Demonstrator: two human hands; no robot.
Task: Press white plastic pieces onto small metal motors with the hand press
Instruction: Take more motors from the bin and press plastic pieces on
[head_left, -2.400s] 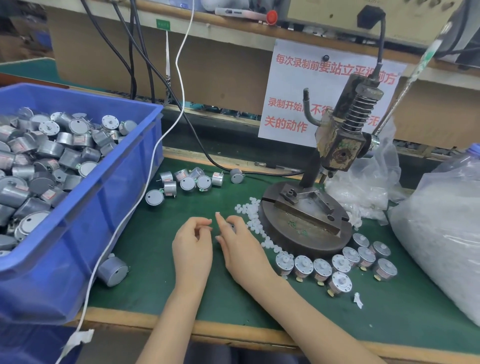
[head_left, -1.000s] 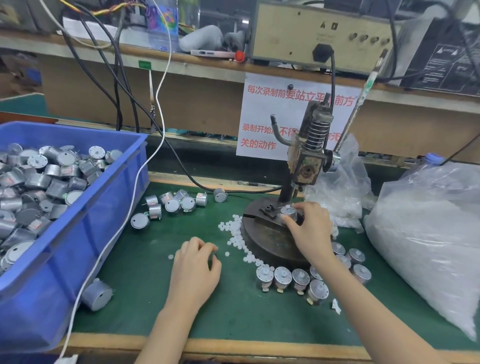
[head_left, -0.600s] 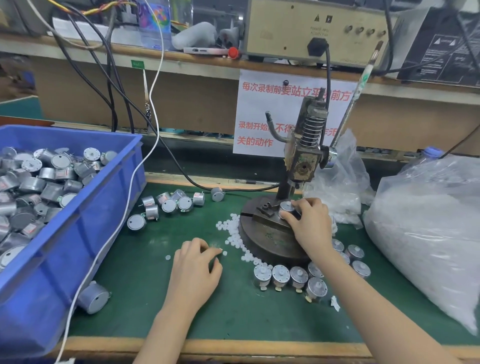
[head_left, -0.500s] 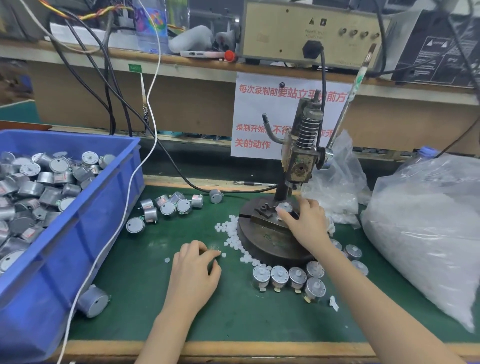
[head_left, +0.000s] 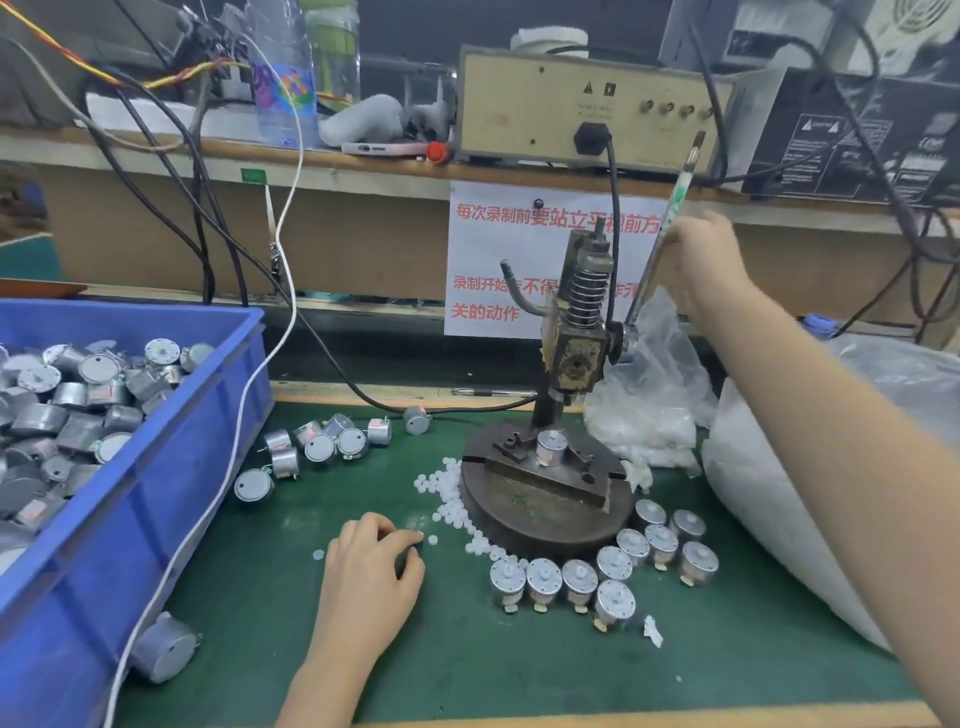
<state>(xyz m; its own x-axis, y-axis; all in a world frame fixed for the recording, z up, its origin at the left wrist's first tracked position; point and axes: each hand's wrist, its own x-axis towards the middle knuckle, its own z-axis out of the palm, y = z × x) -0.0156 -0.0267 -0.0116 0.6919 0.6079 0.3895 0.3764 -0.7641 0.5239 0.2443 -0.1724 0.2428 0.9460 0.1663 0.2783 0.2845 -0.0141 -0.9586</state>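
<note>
A small metal motor with a white piece on top sits in the fixture on the round base of the hand press, under the ram. My right hand grips the press lever high up on the right. My left hand rests on the green mat with its fingers curled, the fingertips beside loose white plastic pieces; whether it pinches one I cannot tell. A row of motors with white pieces lies in front of the base.
A blue bin full of motors stands at left, with loose motors and one beside it. Plastic bags of white pieces fill the right. A white cable hangs over the bin. A shelf with equipment runs behind.
My right hand has left the motor on the fixture and risen to grip the press lever. My left hand has stayed on the mat by the white pieces.
</note>
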